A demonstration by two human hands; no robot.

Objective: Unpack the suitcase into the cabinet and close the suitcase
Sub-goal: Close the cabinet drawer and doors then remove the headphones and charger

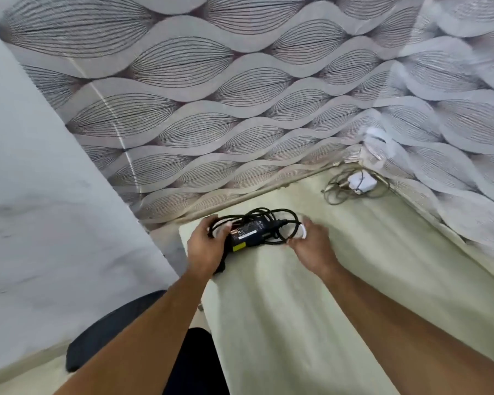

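Head view, looking down into a corner of the cabinet. A pale cream shelf [340,295] with a faint streaked grain fills the lower right; its back and right-hand edges meet walls covered in grey wallpaper printed with fine-lined leaf shapes [183,115]. A plain pale grey panel [35,195] stands at the left, beside the shelf's left edge.

The black rectangular power adapter with a yellow label and coiled black cable [250,232] lies on the shelf near its back left corner. The left hand [207,246] grips the adapter's left end, its fingers curled round the body and cable. The right hand [311,246] rests just right of the coil, its fingers bent around a small white item [303,230]; what that item is cannot be told.

A white charger with a looped grey cable [357,183] lies well apart in the far right corner. A dark rounded object [109,332], partly hidden, shows below the left forearm.
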